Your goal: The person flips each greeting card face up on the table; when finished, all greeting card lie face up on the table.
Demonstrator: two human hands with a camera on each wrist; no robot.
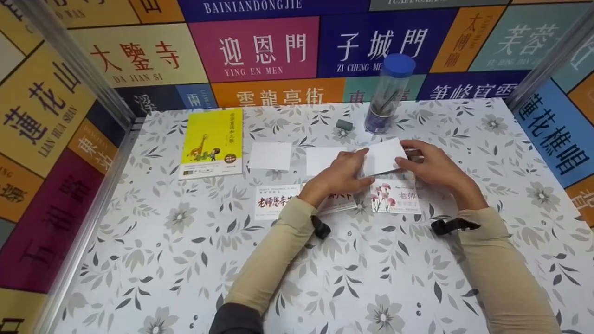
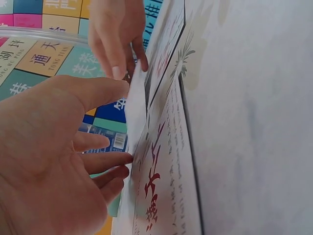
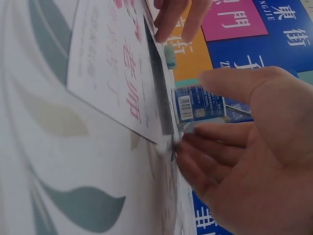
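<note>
1. Book (image 1: 211,143): yellow cover, flat on the bench (image 1: 153,260) at 10 o'clock from the hands.
2. Blank card (image 1: 270,155): flat, just right of the book. A second blank card (image 1: 322,159) lies at 12 o'clock from the left hand, partly under it.
3. Red-text card (image 1: 274,200): printed side up, at 8 o'clock from the left hand.
4. Left hand (image 1: 341,175): grip narrow, thumb and fingertips pinching the left edge of the white card (image 1: 384,156).
5. White card: raised off the bench and tilted, spanning both hands, above the flower card (image 1: 395,196).
6. Right hand (image 1: 429,163): grip narrow, fingertips on the card's right edge; the wrist view shows the fingers (image 3: 205,147) meeting the edge.
7. Tube (image 1: 389,93): clear, blue cap, upright at 12 o'clock. It holds dark slender items, possibly pens; the type cannot be confirmed. An eraser (image 1: 344,124) lies just left of its base.
8. Risk, judged: both grips act on thin edges only. Uneven pull may bend or crease the card, or let it slip onto the printed cards and shift them.
</note>
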